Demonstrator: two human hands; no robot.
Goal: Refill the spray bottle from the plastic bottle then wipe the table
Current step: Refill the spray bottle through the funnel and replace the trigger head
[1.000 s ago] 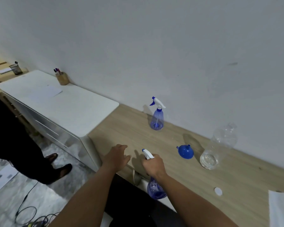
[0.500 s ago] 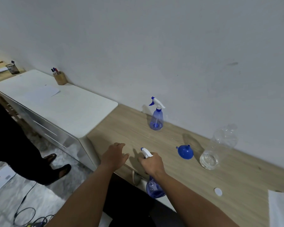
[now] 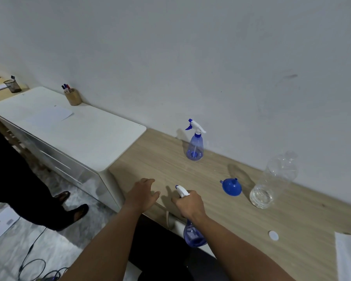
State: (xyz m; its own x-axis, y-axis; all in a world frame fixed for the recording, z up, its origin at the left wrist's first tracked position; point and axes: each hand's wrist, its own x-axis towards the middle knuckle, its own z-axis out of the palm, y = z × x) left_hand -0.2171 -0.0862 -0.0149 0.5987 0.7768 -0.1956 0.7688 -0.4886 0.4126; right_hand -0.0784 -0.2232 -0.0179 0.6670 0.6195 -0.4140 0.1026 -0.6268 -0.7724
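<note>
Right hand (image 3: 190, 205) fingers clamped around spray bottle (image 3: 194, 234) neck, nozzle forward. Left hand (image 3: 141, 194) hovers over counter (image 3: 241, 220) edge, fingers apart.

The whole view (image 3: 272, 220) has merely drifted slightly leftward.

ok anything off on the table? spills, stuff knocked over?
No spill shows. Oddities: the plastic bottle stands uncapped, its white cap lying loose on the wooden table. The blue funnel lies tipped on its side. A second spray bottle stands upright by the wall.
</note>
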